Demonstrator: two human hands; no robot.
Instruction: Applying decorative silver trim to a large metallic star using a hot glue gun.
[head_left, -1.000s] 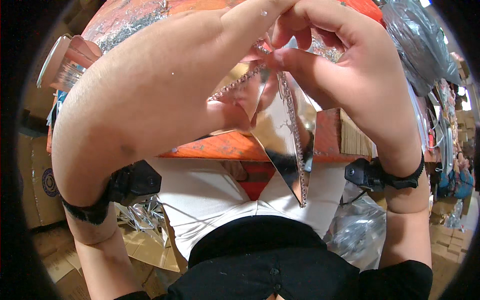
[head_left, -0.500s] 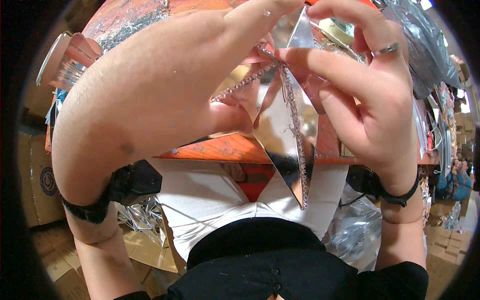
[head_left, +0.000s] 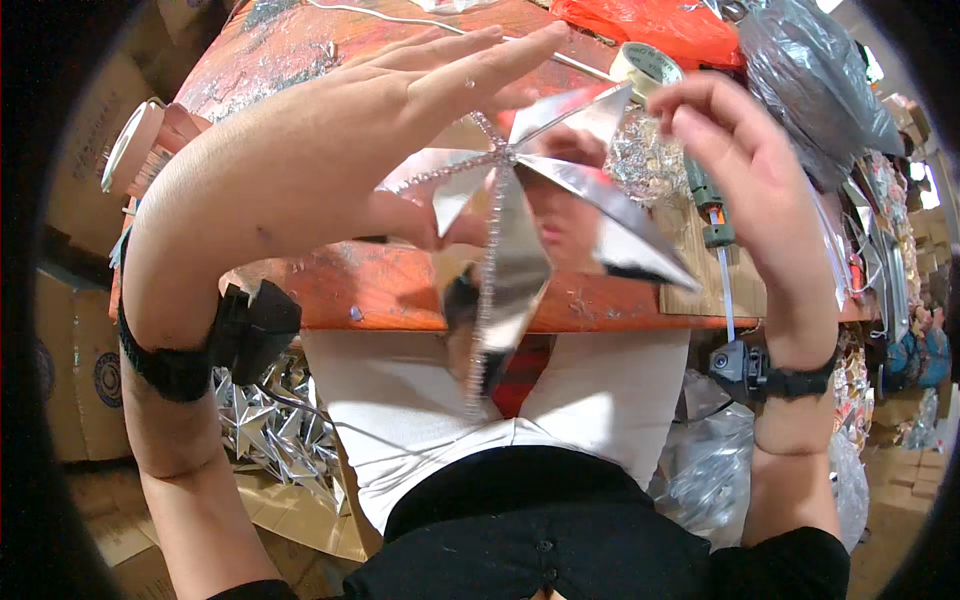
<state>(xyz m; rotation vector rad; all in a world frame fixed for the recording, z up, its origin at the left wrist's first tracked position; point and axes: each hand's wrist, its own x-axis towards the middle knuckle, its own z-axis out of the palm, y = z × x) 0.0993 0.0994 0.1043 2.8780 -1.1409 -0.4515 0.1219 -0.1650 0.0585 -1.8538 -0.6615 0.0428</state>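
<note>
A shiny silver star ornament (head_left: 520, 240) with mirror-like points hangs tilted above the table edge. Sparkly beaded trim (head_left: 490, 250) runs along some of its ridges and meets at the centre. My left hand (head_left: 430, 120) grips the star from its left side, the thumb by a lower point and the fingers stretched over the top. My right hand (head_left: 745, 150) is off the star, beyond its upper right point, with loosely bent fingers and nothing visible in them. Beneath that hand, a green glue gun (head_left: 705, 190) with a glue stick lies on the table.
A tape roll (head_left: 645, 68), an orange-red plastic bag (head_left: 660, 30) and a grey plastic bag (head_left: 820, 80) lie at the back right of the worn orange table (head_left: 380, 285). A pinkish cup (head_left: 150, 145) stands at the left. Below the table at left is a box of silver stars (head_left: 280, 430).
My right hand has let go of the trim near the star's centre and moved right. The star has turned and shifted left in my left hand, and the glue gun has come into sight.
</note>
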